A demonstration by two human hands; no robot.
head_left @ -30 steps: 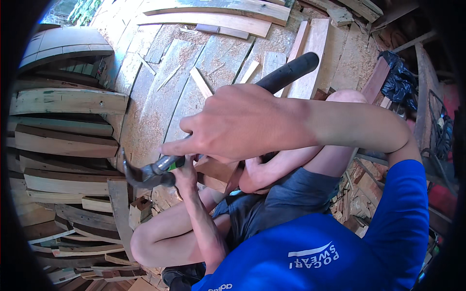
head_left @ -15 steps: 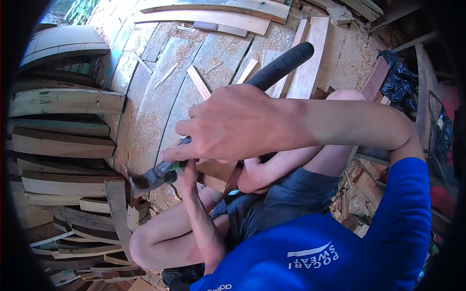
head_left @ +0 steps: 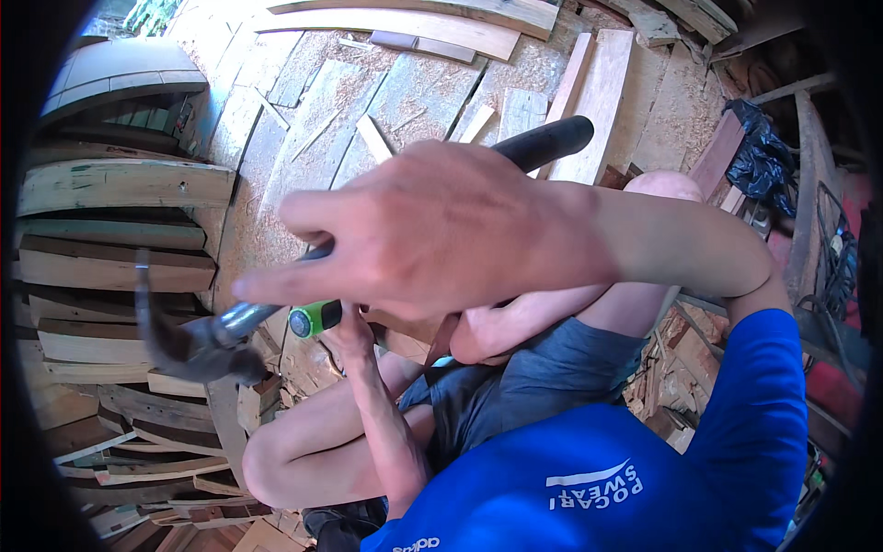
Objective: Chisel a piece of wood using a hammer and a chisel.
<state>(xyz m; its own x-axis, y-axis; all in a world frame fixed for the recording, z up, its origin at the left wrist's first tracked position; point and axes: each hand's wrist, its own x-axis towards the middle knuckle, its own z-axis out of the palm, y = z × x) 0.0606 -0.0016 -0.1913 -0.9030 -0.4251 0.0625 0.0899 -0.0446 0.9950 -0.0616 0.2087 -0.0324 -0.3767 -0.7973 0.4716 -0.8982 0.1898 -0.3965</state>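
Observation:
My right hand (head_left: 441, 230) is wrapped round the dark handle of a claw hammer (head_left: 198, 354), its index finger stretched along the shaft. The metal head hangs out to the left, and the black grip end sticks out beyond my wrist side. Below it, my left hand (head_left: 351, 333) closes round a tool with a green and black handle (head_left: 313, 318), whose round butt end faces up toward the hammer. The tool's other end is hidden. Between my legs, partly covered by my right hand, lies a piece of wood (head_left: 405, 342). Hammer and green handle are apart.
Curved wooden ribs (head_left: 124, 267) stand in a row along the left. Planks (head_left: 598, 106) and long boards (head_left: 395, 32) lie on the shaving-strewn wooden floor (head_left: 313, 138). A black plastic bag (head_left: 762, 161) sits at the right. A small wood block (head_left: 258, 405) is beside my left knee.
My right hand has swung the hammer head up and left, away from the green-handled tool, whose butt end is now uncovered. My left hand has hardly moved.

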